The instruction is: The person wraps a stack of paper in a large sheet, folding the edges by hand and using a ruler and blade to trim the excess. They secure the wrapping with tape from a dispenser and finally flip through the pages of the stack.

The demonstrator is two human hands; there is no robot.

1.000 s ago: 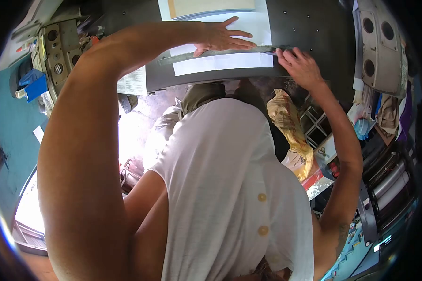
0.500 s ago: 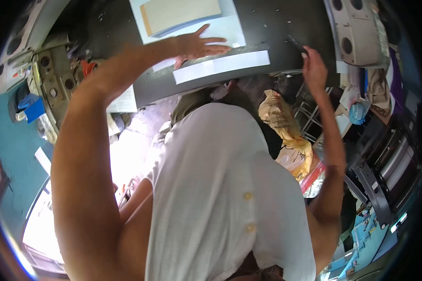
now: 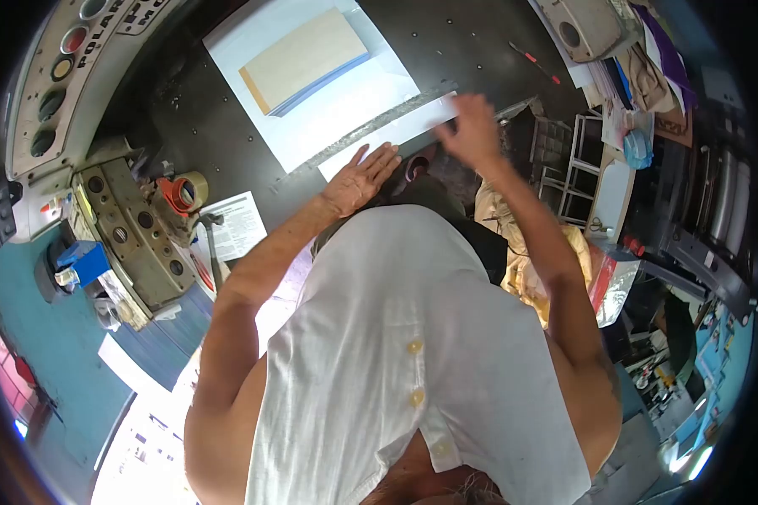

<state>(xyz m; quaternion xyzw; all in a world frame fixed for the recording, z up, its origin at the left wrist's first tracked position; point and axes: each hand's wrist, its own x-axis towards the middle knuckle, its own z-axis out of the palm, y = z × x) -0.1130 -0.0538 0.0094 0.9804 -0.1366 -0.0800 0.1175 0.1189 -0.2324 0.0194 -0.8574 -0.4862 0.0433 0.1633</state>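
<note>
Left hand, fingers nearly together, at white strip's near edge; right hand at its right end, thumb apart, grip too blurred to tell: light, flat pressure suits, strip unbent on dark table beside grey straightedge.

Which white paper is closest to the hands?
The long, skinny strip, by the left hand and right hand. The big sheet is much wider, and the printed sheet has writing.
</note>
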